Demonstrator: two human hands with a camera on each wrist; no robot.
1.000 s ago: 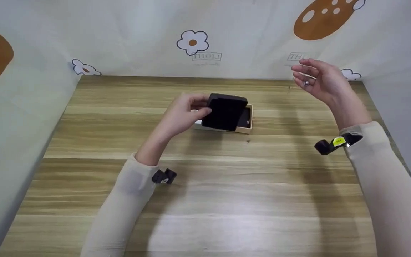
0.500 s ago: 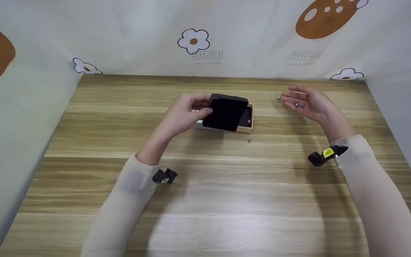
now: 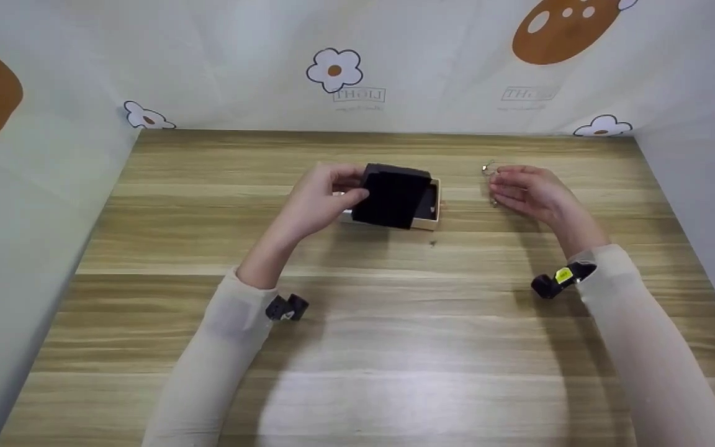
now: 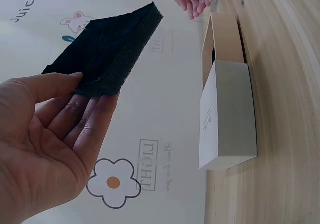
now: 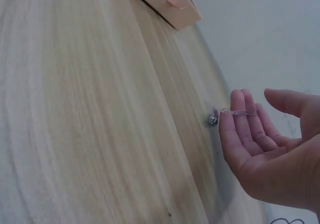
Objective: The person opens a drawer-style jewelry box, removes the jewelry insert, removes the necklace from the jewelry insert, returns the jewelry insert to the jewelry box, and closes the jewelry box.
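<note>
My left hand (image 3: 315, 202) pinches a black foam pad (image 4: 115, 53) between thumb and fingers, tilted above a small box. That box has a white sleeve (image 4: 232, 114) with a tan drawer (image 4: 228, 36) pulled partly out to the right; in the head view the pad covers much of it. To the right, over the table, my right hand (image 3: 534, 195) has its palm turned up and its fingers nearly straight. A thin silver chain (image 5: 242, 113) lies across those fingers, and a silver charm (image 5: 212, 120) dangles past the index finger. The thumb stands apart from the chain.
The wood-grain table (image 3: 357, 310) ends at a pale printed cloth (image 3: 239, 74) at the back and both sides. A tiny dark speck (image 3: 433, 243) lies in front of the box. Each wrist wears a small black camera (image 3: 287, 307).
My right hand has come down and left toward the table with the chain, which now hangs out past the fingertips. My left hand and the foam pad have stayed put.
</note>
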